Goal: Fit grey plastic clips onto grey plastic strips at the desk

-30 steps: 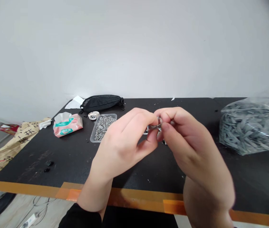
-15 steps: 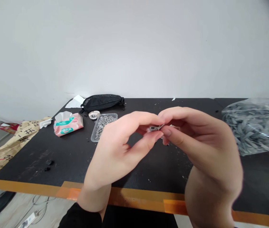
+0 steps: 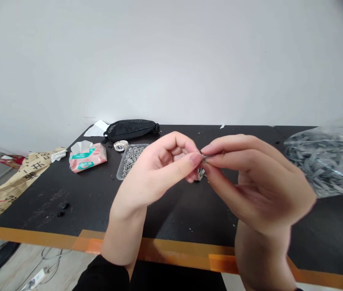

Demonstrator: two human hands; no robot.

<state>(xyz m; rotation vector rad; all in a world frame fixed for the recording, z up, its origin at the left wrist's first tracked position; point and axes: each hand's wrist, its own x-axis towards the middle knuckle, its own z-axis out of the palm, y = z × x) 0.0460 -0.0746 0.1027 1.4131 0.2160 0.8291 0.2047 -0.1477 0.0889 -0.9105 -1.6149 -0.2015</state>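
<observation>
Above the middle of the table, my left hand (image 3: 156, 173) and my right hand (image 3: 259, 182) meet at their fingertips. Between them is a small, thin grey piece (image 3: 208, 156), mostly covered by the fingers. My right thumb and fingers pinch it from the right. My left thumb and index finger close on its left end. Its exact kind is too small to make out. Behind the fingertips, a few small light grey pieces (image 3: 201, 174) show in part. A clear plastic tray (image 3: 119, 171) full of small grey pieces stands past my left hand, partly hidden by it.
A clear bag of grey strips (image 3: 335, 161) lies at the right. Toward the back left are a tissue pack (image 3: 88, 157), a white watch-like object (image 3: 121, 146) and a black mesh pouch (image 3: 132, 130). Orange-brown tape (image 3: 177, 250) runs along the front edge of the black table (image 3: 83, 194).
The grey piece has turned in my fingers and now shows as a thin edge. My left fingers have curled in more, while my right hand has shifted slightly right with straighter fingers.
</observation>
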